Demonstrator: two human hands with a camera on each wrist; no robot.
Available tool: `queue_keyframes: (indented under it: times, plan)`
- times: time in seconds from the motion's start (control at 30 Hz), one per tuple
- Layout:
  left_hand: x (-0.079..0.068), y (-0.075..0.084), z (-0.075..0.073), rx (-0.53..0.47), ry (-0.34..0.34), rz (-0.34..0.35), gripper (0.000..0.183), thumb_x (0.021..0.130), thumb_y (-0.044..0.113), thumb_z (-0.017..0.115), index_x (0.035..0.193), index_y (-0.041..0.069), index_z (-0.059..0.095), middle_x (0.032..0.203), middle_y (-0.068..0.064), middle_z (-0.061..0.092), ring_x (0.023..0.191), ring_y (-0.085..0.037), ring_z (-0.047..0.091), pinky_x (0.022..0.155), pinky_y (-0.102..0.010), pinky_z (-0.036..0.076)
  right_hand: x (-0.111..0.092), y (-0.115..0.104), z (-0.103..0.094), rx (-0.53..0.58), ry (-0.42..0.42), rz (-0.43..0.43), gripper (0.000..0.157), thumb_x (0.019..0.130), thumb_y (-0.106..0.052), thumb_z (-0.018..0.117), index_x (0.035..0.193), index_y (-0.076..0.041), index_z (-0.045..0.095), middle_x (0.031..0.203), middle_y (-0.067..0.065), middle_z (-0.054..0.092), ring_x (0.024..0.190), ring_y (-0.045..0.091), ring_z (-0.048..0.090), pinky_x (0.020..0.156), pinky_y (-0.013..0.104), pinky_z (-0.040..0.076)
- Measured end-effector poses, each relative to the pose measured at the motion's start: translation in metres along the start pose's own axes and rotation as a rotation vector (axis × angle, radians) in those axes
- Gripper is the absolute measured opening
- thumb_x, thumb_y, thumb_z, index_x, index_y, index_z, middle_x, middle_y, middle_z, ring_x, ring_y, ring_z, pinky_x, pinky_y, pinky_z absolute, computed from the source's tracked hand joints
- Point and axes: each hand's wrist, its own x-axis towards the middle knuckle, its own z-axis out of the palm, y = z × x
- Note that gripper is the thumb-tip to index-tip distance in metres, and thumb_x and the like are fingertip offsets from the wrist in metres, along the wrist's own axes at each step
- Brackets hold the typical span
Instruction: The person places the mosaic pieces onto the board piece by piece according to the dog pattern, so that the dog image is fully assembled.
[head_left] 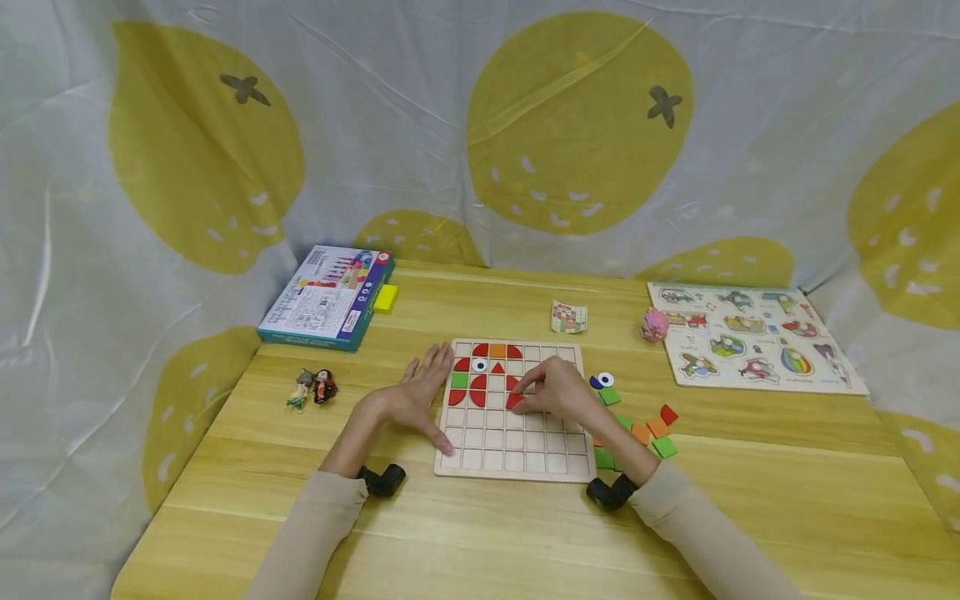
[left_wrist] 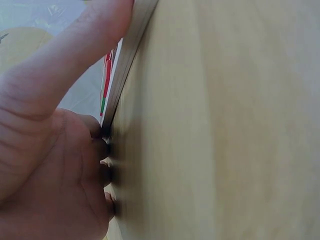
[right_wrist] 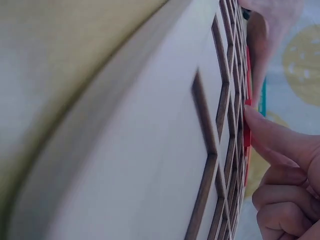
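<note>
A square wooden grid board [head_left: 493,460] lies on the table, its upper left cells filled with red, green and orange tiles and a round eye tile [head_left: 479,365]. My left hand [head_left: 408,402] is spread at the board's left edge, with the thumb on the lower left corner. In the left wrist view that hand's straight fingers [left_wrist: 106,175] reach along the table beside the board. My right hand [head_left: 558,388] pinches a red quarter-circle tile [head_left: 513,401] between thumb and index finger, at a cell in the board's middle. Its other fingers are curled in the right wrist view.
Loose tiles, including an orange tile [head_left: 641,432], lie right of the board, partly behind the right forearm. A small picture card [head_left: 569,317] sits beyond it. Around are a puzzle board [head_left: 757,337], a pink toy [head_left: 654,324], a box [head_left: 326,296] and small figures [head_left: 323,387].
</note>
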Motion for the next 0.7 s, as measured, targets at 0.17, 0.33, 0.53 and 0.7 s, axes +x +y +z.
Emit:
queue_keyframes:
  times: [0.17, 0.33, 0.53, 0.7]
  plan:
    - [-0.0001, -0.0010, 0.0014, -0.001, 0.007, 0.007, 0.151, 0.055, 0.063, 0.084, 0.152, 0.004, -0.016, 0.159, -0.016, -0.024, 0.148, -0.033, -0.021, 0.121, -0.055, -0.009, 0.0023, -0.0023, 0.0020, -0.013, 0.012, -0.010, 0.016, 0.069, -0.022, 0.087, 0.082, -0.019, 0.079, 0.050, -0.001, 0.049, 0.046, 0.010, 0.037, 0.046, 0.020, 0.027]
    - [-0.0004, -0.0019, 0.0026, -0.008, 0.008, 0.009, 0.151, 0.055, 0.062, 0.084, 0.152, 0.004, -0.016, 0.159, -0.016, -0.024, 0.148, -0.033, -0.021, 0.121, -0.055, -0.009, 0.0034, -0.0034, 0.0029, 0.007, 0.004, -0.013, 0.017, 0.068, -0.019, 0.087, 0.084, -0.019, 0.080, 0.048, 0.000, 0.047, 0.047, 0.011, 0.035, 0.045, 0.021, 0.025]
    - [-0.0014, -0.0007, 0.0001, 0.007, 0.005, 0.003, 0.150, 0.056, 0.062, 0.084, 0.152, 0.004, -0.016, 0.160, -0.015, -0.024, 0.148, -0.033, -0.022, 0.121, -0.055, -0.009, 0.0080, -0.0050, 0.0007, 0.020, -0.035, -0.052, 0.016, 0.068, -0.018, 0.087, 0.083, -0.017, 0.080, 0.055, 0.001, 0.057, 0.049, 0.011, 0.035, 0.046, 0.020, 0.025]
    - [-0.0005, -0.0003, -0.0014, 0.009, 0.001, 0.000, 0.150, 0.056, 0.062, 0.084, 0.152, 0.005, -0.016, 0.160, -0.014, -0.024, 0.149, -0.031, -0.022, 0.122, -0.053, -0.010, 0.0097, -0.0037, -0.0023, -0.033, -0.051, -0.082, 0.017, 0.069, -0.017, 0.087, 0.084, -0.017, 0.080, 0.057, 0.001, 0.058, 0.049, 0.011, 0.038, 0.046, 0.021, 0.027]
